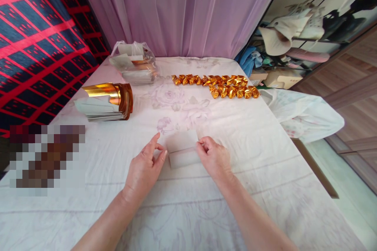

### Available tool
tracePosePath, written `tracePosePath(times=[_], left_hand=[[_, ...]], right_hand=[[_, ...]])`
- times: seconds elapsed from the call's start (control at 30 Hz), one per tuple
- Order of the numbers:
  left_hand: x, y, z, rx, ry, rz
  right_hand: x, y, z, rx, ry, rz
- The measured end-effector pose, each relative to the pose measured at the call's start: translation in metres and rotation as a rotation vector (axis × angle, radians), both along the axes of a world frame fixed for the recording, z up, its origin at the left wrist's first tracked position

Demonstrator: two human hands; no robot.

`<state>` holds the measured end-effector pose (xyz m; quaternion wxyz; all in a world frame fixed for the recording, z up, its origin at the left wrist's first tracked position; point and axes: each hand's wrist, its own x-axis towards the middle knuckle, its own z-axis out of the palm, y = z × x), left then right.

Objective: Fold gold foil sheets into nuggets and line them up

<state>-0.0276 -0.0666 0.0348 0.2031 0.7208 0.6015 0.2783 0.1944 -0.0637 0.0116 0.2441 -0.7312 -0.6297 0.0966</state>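
A pale sheet of paper point(183, 150) with a crease across its middle lies on the flowered tablecloth in front of me. My right hand point(214, 157) pinches its right edge between thumb and fingers. Just off the sheet's left edge is my left hand point(147, 160), its index finger stretched out and its thumb apart, holding nothing. Farther left stands a stack of gold foil paper point(113, 102), bent over, with white backs showing. Folded gold foil pieces point(218, 82) sit in two rows toward the back right.
Behind the stack is a clear plastic bag point(135, 62) with more paper. A purple curtain point(182, 11) hangs at the table's far edge. To the right are a white plastic bag point(309, 113) and a shelf with shoes point(309, 25). A blurred patch point(47, 160) covers something at left.
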Motion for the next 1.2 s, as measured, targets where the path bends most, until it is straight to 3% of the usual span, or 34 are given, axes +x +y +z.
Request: tracePosePath(times=[0.13,0.2,0.3,0.57,0.73,0.8,0.93,1.2], left_hand=[[0.003,-0.004,-0.001,0.316,0.185,-0.25],[0.008,-0.008,-0.005,0.342,0.274,-0.394],[0.012,-0.013,-0.014,0.31,0.372,-0.493],[0.013,-0.014,-0.023,0.278,0.431,-0.508],[0.014,-0.015,-0.023,0.264,0.419,-0.487],[0.014,-0.015,-0.023,0.266,0.43,-0.495],[0.013,-0.015,-0.022,0.281,0.458,-0.512],[0.009,-0.012,-0.024,0.273,0.44,-0.508]], right_hand=[[0.0,0.0,0.001,-0.021,-0.069,0.0],[-0.001,-0.001,0.001,-0.033,-0.093,0.005],[-0.001,-0.001,0.003,-0.028,-0.129,0.017],[0.014,0.003,0.006,-0.03,-0.075,0.012],[0.009,0.003,0.007,0.158,0.045,0.328],[0.003,0.001,0.007,0.131,0.01,0.421],[0.001,0.001,0.006,0.048,-0.049,0.426],[0.031,0.009,0.006,-0.025,0.194,0.509]])
